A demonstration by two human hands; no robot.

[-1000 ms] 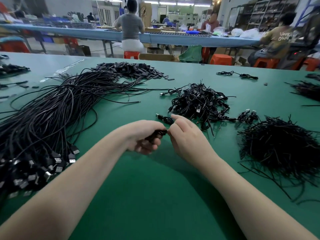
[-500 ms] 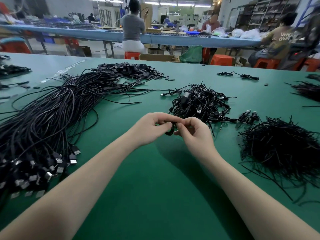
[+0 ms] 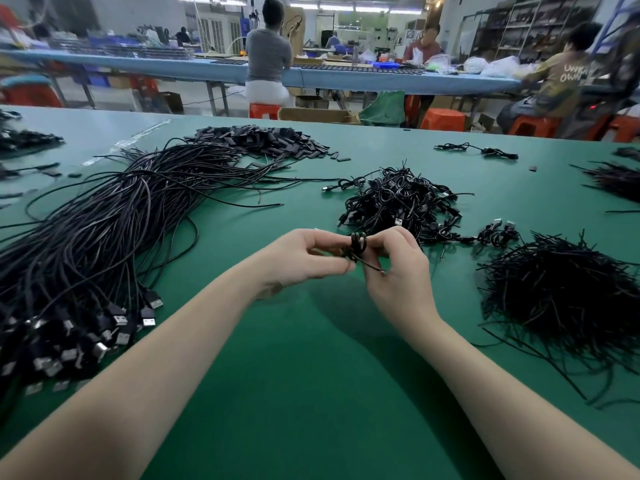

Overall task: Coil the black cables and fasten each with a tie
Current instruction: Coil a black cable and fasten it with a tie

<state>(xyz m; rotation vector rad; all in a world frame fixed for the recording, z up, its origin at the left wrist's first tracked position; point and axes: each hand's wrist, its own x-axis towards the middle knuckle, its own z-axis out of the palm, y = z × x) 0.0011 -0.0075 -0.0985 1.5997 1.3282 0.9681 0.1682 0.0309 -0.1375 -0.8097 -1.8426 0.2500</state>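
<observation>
Between both hands, just above the green table (image 3: 311, 393), I hold a small coiled black cable (image 3: 358, 243). My left hand (image 3: 304, 261) pinches the coil from the left. My right hand (image 3: 398, 268) pinches it from the right, and a thin black tie end (image 3: 372, 266) sticks out under the coil toward the right palm. A heap of coiled, tied cables (image 3: 398, 202) lies right behind the hands. A big bundle of straight black USB cables (image 3: 86, 258) covers the left side. A mound of black ties (image 3: 561, 296) sits at the right.
A pile of small black flat pieces (image 3: 263, 142) lies at the back left. One loose tied cable (image 3: 481, 150) rests far right, and more ties (image 3: 616, 180) are at the right edge. People sit on orange stools at a blue bench (image 3: 329, 77) beyond.
Both hands have moved away from me toward the coiled heap. The grip has opened out: the coil now stands visible between the fingertips, with a tie end showing below it.
</observation>
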